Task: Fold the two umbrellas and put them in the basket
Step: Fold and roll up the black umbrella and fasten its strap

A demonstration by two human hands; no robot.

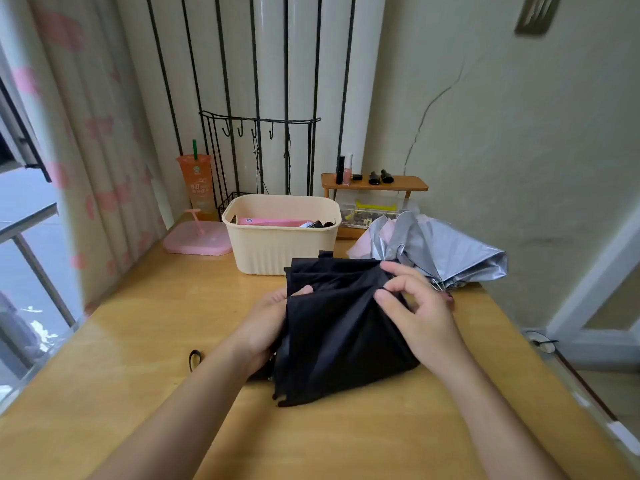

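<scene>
Head view: the black umbrella (343, 327) lies on the wooden table (138, 341), just in front of the cream basket (282, 233). The left hand (266, 320) grips its left edge, thumb over the fabric. The right hand (412, 306) pinches a pleat between thumb and forefinger. Step in hand: gathering the canopy. The next move probably calls for wrapping the pleats tight. The silver umbrella (443, 251) lies loose beside the basket.
</scene>
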